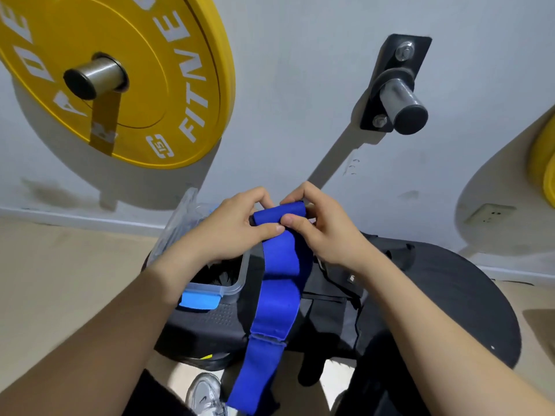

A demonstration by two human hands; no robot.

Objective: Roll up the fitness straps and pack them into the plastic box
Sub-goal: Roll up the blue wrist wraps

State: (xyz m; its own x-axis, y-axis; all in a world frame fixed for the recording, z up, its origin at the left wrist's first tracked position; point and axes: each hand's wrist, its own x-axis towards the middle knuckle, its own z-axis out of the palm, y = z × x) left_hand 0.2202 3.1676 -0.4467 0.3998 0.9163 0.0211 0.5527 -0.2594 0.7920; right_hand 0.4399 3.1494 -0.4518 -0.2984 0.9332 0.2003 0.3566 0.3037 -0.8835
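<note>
We pinched blue strap (277, 274) roll with left hand (237, 226) and right hand (321, 232), just right of plastic box (237, 283). Roll axis ran across; tail hung toward us.

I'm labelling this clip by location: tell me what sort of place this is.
Probably a gym: a yellow weight plate hangs on a wall peg, an empty peg is bolted beside it, and a blue fitness strap is partly rolled.
</note>
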